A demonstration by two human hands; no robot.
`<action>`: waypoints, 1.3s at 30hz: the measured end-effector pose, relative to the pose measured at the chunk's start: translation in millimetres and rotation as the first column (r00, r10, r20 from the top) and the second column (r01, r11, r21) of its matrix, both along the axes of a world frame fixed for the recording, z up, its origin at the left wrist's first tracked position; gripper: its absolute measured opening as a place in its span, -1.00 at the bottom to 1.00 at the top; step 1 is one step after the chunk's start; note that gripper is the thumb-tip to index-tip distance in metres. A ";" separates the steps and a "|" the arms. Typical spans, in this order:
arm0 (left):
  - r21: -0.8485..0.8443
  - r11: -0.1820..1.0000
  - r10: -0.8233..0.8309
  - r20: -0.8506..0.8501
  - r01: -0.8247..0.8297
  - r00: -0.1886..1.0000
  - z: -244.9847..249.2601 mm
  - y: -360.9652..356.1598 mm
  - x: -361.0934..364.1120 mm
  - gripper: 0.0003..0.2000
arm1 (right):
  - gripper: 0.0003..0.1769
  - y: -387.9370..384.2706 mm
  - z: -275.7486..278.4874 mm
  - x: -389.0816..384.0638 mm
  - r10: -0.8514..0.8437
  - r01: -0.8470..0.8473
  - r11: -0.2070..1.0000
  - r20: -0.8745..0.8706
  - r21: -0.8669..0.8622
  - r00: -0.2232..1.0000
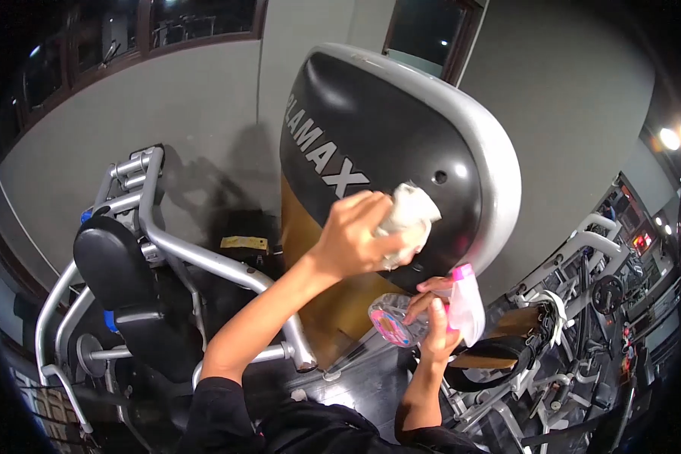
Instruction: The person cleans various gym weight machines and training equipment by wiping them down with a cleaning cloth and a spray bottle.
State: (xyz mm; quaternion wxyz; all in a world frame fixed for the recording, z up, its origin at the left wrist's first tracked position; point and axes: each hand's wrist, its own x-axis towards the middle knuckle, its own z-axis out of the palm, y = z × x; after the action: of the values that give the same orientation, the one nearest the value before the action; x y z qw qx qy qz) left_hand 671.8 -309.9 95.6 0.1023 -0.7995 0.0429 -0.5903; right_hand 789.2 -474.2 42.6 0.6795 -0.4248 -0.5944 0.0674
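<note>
So closest to the camera you've got the person's black sleeves (295, 431) at the bottom, both bare forearms going up from there. The right hand (435, 325) is the lower one, fingers wrapped around the neck of a clear spray bottle (393, 318) with a pink label and a pink and white trigger top. The bottle is tipped over sideways, its base toward the left, and it hangs in the air just under the big cover, not resting on anything. A bit higher and further out, the left hand (356, 238) is clenched around a scrunched white cloth (410, 219) and has it pressed flat against the cover (378, 129), down near its lower right part, just below a small round hole (440, 177). That cover is a glossy black shell with a wide grey rim (499, 159) and white lettering (321, 155) running down its left side that reads something like PLAMAX. There's a gold-brown panel (310, 250) below it. Off to the left is the rest of the gym machine: silver tube frame (204, 261), a black padded seat (110, 261) and a small yellow tag (244, 243) in the dark middle bit. Behind all that is a plain grey wall (197, 98) with dark windows (197, 19) up top. Far right there are more machines (598, 280) lined up, pretty dim, plus a bright lamp (668, 138) up in the corner.
</note>
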 end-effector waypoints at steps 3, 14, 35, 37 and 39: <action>-0.084 0.996 -0.008 0.103 0.017 0.995 21.6 21.7 -0.9 -0.76 | -0.62 -1.3 5.2 -5.1 0.010 -0.001 0.999 -0.245 0.034 0.969; -0.070 0.988 -0.128 0.094 0.134 0.987 -5.2 -5.9 9.3 -0.66 | -0.60 -8.2 4.8 -0.6 0.080 -0.087 0.996 -0.301 -0.009 0.950; -0.239 0.963 0.204 0.335 -0.126 0.920 -69.4 35.4 -20.1 -0.77 | -0.57 -11.4 -1.0 12.9 0.163 -0.168 0.986 -0.311 0.013 0.936; -0.637 0.767 0.347 0.512 0.076 0.786 -75.5 43.2 -16.9 -0.81 | -0.64 -14.1 -1.4 14.2 0.209 -0.220 0.975 -0.358 0.009 0.910; -0.764 0.579 0.434 0.584 0.284 0.686 -95.6 55.3 -13.0 -0.85 | -0.65 -13.0 -1.0 13.6 0.218 -0.229 0.973 -0.372 0.016 0.902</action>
State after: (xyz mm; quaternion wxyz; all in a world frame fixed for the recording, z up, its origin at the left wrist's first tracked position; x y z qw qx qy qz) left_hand 658.7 -254.6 0.0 -0.2388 -0.4534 -0.3133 -0.7995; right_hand 802.8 -487.2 41.6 0.7613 -0.3427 -0.4991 0.2321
